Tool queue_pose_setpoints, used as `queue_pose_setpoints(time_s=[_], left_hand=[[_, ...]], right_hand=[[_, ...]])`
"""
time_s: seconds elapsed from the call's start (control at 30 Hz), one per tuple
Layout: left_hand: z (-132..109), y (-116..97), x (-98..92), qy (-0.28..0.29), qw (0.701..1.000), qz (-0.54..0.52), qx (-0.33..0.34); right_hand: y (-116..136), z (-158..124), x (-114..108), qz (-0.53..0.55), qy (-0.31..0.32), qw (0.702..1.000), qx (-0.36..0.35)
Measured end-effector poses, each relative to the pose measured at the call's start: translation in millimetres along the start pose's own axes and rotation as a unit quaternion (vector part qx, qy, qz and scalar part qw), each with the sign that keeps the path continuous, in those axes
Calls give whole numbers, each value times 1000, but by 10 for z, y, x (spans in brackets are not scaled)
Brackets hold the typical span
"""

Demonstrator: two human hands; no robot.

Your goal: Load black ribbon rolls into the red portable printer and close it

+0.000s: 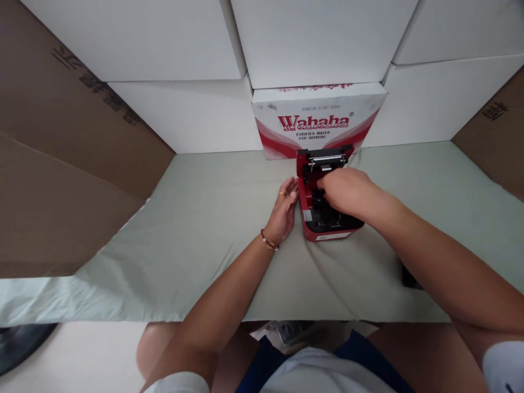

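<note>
A red and black label printer (310,236) stands on the cloth with its lid (325,158) raised, showing a roller and dark inner parts. My left hand (284,210) rests along its left side, fingers extended and touching the casing, holding nothing. From the right, my right hand (347,191) reaches down into the opened body. Its fingers are curled together near the inner parts, and the hand itself hides whatever they hold. Part of the printer's right side is covered by that hand.
Behind the printer stands a Wahaha water carton (315,123) against stacked white boxes (180,114). Brown cardboard (82,164) flanks the left, and more cardboard (495,142) the right. A black object (409,277) lies partly under my right forearm on the green cloth (213,218).
</note>
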State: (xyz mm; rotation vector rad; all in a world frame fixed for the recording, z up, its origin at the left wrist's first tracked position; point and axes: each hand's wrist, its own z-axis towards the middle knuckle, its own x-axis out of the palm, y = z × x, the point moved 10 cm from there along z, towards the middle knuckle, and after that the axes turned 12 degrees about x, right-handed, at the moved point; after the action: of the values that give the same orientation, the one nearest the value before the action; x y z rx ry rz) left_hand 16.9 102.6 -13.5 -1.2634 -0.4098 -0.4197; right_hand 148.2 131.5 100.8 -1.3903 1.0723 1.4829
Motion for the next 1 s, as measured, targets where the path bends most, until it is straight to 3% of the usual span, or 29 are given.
queue_pose_setpoints(time_s=[0.23,0.37,0.47,0.53,0.6,0.7,0.77,0.87,0.93,1.0], left_hand=[[20,10,-31,-25,999,-19,-10],[28,27,-32,-33,999,-32,-17],[44,32,-38,-35,998,-47,-17],[58,52,-64,-41,997,-57,-25],[73,90,-111,-52,996,-64,-41],[92,140,-171,-68,993,-75,-63],[99,143,-184,-71,992,-77,-66],[94,102,-154,-61,994,-66,-56],[75,62,-109,-45,996,-55,-47],[52,8,-61,-24,998,-46,-30]], right_hand=[[3,71,188,-6,13,1000,0],[-59,-13,70,2,18,1000,19],[-149,-238,-160,109,26,993,24],[-309,-506,-374,258,36,965,21],[-592,-837,-564,393,48,918,26],[-1034,-1309,-679,508,60,859,27],[-1112,-1527,-451,513,135,847,32],[-998,-1705,181,452,245,852,95],[-876,-1712,477,422,235,866,126],[-803,-1688,579,406,178,887,129]])
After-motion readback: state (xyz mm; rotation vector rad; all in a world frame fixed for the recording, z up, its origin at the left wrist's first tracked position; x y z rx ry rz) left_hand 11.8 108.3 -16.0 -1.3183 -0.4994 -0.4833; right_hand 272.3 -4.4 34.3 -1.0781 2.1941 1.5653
